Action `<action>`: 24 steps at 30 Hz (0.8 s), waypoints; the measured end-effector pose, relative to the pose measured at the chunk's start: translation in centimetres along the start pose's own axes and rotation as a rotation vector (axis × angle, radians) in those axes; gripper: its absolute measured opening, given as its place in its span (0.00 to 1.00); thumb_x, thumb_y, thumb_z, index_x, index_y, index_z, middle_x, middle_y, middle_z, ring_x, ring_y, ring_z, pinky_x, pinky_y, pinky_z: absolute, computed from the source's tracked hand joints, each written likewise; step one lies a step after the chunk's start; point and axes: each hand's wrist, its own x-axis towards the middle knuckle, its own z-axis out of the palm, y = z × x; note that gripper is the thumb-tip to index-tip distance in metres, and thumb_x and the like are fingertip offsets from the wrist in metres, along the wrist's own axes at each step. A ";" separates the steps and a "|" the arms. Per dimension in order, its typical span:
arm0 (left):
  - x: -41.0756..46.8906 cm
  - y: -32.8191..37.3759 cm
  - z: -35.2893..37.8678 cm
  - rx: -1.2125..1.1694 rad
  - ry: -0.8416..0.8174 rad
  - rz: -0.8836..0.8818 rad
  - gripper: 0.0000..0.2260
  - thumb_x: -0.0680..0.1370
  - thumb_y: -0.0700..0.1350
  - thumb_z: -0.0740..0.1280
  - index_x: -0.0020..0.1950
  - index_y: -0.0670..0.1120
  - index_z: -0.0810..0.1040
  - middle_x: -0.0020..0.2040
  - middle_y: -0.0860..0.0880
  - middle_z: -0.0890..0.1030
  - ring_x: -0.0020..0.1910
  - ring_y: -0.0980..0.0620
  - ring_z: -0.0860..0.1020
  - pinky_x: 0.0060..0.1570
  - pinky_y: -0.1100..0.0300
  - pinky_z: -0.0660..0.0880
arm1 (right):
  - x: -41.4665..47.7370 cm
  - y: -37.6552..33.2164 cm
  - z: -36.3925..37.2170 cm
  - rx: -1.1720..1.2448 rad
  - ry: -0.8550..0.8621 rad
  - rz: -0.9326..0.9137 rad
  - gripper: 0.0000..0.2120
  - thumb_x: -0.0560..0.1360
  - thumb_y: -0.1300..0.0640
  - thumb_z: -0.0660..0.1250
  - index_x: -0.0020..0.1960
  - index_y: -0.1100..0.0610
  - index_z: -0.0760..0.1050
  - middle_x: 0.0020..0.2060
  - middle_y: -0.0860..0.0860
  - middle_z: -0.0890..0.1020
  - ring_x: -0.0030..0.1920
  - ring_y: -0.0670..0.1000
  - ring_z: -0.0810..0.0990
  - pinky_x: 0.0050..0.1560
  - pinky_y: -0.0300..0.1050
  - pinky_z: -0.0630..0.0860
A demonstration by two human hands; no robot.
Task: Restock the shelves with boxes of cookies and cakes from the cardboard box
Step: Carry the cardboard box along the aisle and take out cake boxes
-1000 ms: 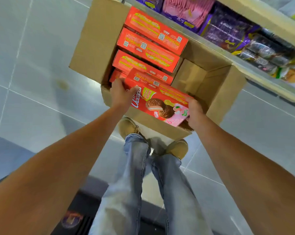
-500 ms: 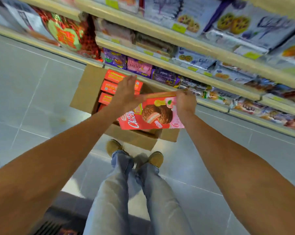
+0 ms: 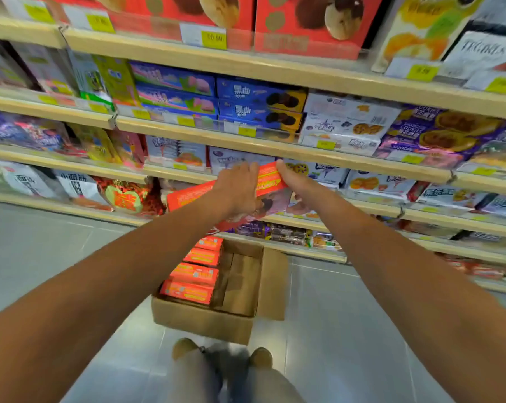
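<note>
Several shelves [image 3: 275, 68]: tan boards, packed with snack boxes and bags.
Floor [image 3: 42, 257]: grey tile, open left of the carton.
Carton [image 3: 205, 324]: on the floor beside the lowest shelf; four red boxes [image 3: 200, 274] in its left half.
Box [image 3: 187, 196]: red, tilted, held before the middle shelves, above the carton.
Left hand [image 3: 240, 187]: curled over the box's top edge.
Right hand [image 3: 296, 181]: grips its right end.

Floor [image 3: 56, 257]: pale grey glossy tiles. An open cardboard box [image 3: 202, 322] stands on it near the bottom shelf, with two tan shoes [image 3: 184, 347] just behind it.
Top shelf [image 3: 275, 68]: big red boxes [image 3: 310, 21] picturing cookies.
Second shelf [image 3: 275, 146]: stacked blue boxes [image 3: 260, 107], with white cookie packs [image 3: 347, 123] just right of them.
Third shelf [image 3: 71, 162]: purple bags [image 3: 22, 132].
Bottom shelf [image 3: 56, 207]: white bags [image 3: 27, 178] and a red-and-gold packet [image 3: 126, 196].
</note>
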 end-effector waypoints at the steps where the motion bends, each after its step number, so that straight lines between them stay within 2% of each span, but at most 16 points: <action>1: -0.2 0.8 -1.8 0.037 0.052 0.025 0.33 0.71 0.62 0.67 0.65 0.41 0.63 0.61 0.41 0.72 0.60 0.41 0.72 0.53 0.48 0.71 | -1.2 -1.1 -1.0 0.037 -0.025 0.004 0.24 0.78 0.35 0.52 0.45 0.54 0.73 0.38 0.50 0.77 0.42 0.52 0.76 0.45 0.47 0.76; 2: -0.3 1.4 -3.7 0.069 0.094 0.048 0.33 0.71 0.63 0.66 0.65 0.41 0.63 0.60 0.41 0.72 0.59 0.41 0.73 0.51 0.49 0.71 | -2.1 -2.4 -1.9 0.070 0.000 -0.004 0.24 0.77 0.34 0.53 0.43 0.54 0.72 0.36 0.51 0.78 0.38 0.51 0.77 0.40 0.45 0.76; 4: -0.6 2.0 -6.4 0.074 0.134 0.073 0.34 0.72 0.64 0.65 0.65 0.41 0.63 0.59 0.41 0.73 0.57 0.42 0.74 0.50 0.50 0.72 | -3.6 -4.8 -3.0 0.090 0.037 -0.048 0.20 0.77 0.37 0.58 0.42 0.54 0.72 0.34 0.53 0.80 0.34 0.51 0.79 0.44 0.48 0.80; 6: -1.0 2.1 -7.6 0.040 0.167 0.079 0.35 0.72 0.66 0.63 0.66 0.41 0.62 0.59 0.42 0.73 0.56 0.42 0.74 0.49 0.50 0.72 | -4.7 -6.8 -3.9 0.079 0.027 -0.064 0.17 0.76 0.41 0.62 0.44 0.55 0.73 0.34 0.54 0.81 0.36 0.53 0.81 0.47 0.52 0.80; 9: -1.8 1.6 -10.1 0.015 0.278 0.139 0.32 0.74 0.67 0.59 0.63 0.42 0.64 0.56 0.43 0.74 0.53 0.43 0.75 0.43 0.53 0.69 | -6.7 -9.2 -5.3 0.057 0.020 -0.081 0.14 0.75 0.44 0.63 0.45 0.56 0.72 0.35 0.54 0.79 0.37 0.53 0.79 0.40 0.49 0.80; 13: -1.8 -1.5 -15.6 -0.163 0.154 0.198 0.20 0.81 0.59 0.51 0.58 0.45 0.70 0.54 0.43 0.78 0.53 0.43 0.77 0.51 0.50 0.73 | -8.8 -12.0 -5.5 -0.034 -0.040 -0.126 0.11 0.75 0.49 0.61 0.41 0.56 0.69 0.35 0.53 0.75 0.35 0.51 0.75 0.37 0.44 0.76; 14: -1.5 -2.7 -16.9 -0.182 0.162 0.185 0.18 0.81 0.57 0.51 0.57 0.45 0.70 0.54 0.44 0.78 0.54 0.43 0.77 0.52 0.51 0.73 | -9.1 -12.7 -5.3 -0.083 -0.046 -0.171 0.10 0.76 0.50 0.61 0.41 0.55 0.69 0.35 0.52 0.74 0.35 0.50 0.75 0.36 0.43 0.75; 16: -1.0 -4.9 -19.2 -0.198 0.225 0.135 0.15 0.82 0.52 0.54 0.62 0.44 0.70 0.59 0.44 0.77 0.56 0.44 0.76 0.51 0.54 0.71 | -9.6 -14.1 -4.7 -0.140 -0.043 -0.289 0.06 0.75 0.53 0.63 0.41 0.53 0.70 0.35 0.51 0.74 0.35 0.49 0.74 0.34 0.42 0.73; 17: -0.9 -5.7 -20.1 -0.241 0.242 0.113 0.15 0.82 0.50 0.55 0.65 0.44 0.69 0.62 0.44 0.76 0.57 0.44 0.75 0.51 0.55 0.70 | -9.6 -14.7 -4.5 -0.135 -0.027 -0.345 0.04 0.74 0.55 0.66 0.42 0.53 0.71 0.36 0.51 0.75 0.36 0.49 0.75 0.35 0.42 0.73; 18: -0.7 -6.5 -20.9 -0.294 0.241 0.111 0.16 0.81 0.49 0.57 0.68 0.44 0.67 0.65 0.44 0.73 0.60 0.44 0.74 0.52 0.55 0.69 | -9.7 -15.4 -4.2 -0.114 -0.005 -0.390 0.07 0.71 0.57 0.69 0.45 0.52 0.71 0.38 0.51 0.76 0.39 0.50 0.75 0.36 0.43 0.73; 20: -0.5 -7.1 -22.3 -0.362 0.218 0.158 0.21 0.81 0.49 0.60 0.72 0.44 0.63 0.71 0.44 0.68 0.67 0.45 0.70 0.61 0.55 0.67 | -9.4 -16.4 -3.8 -0.043 0.021 -0.440 0.19 0.62 0.54 0.75 0.50 0.52 0.72 0.43 0.52 0.78 0.44 0.52 0.77 0.42 0.46 0.73; 22: 0.0 -7.7 -23.4 -0.420 0.134 0.204 0.30 0.78 0.56 0.63 0.75 0.45 0.59 0.75 0.46 0.63 0.73 0.48 0.64 0.69 0.55 0.62 | -9.6 -17.8 -3.3 0.003 0.044 -0.497 0.26 0.53 0.51 0.75 0.49 0.52 0.73 0.44 0.52 0.79 0.47 0.53 0.76 0.46 0.48 0.71; 24: 0.7 -8.5 -24.2 -0.495 -0.005 0.210 0.38 0.72 0.64 0.66 0.75 0.47 0.60 0.74 0.49 0.65 0.72 0.50 0.66 0.70 0.55 0.63 | -10.3 -19.5 -2.7 0.050 0.021 -0.564 0.20 0.56 0.53 0.74 0.47 0.53 0.74 0.42 0.52 0.79 0.45 0.51 0.76 0.45 0.46 0.71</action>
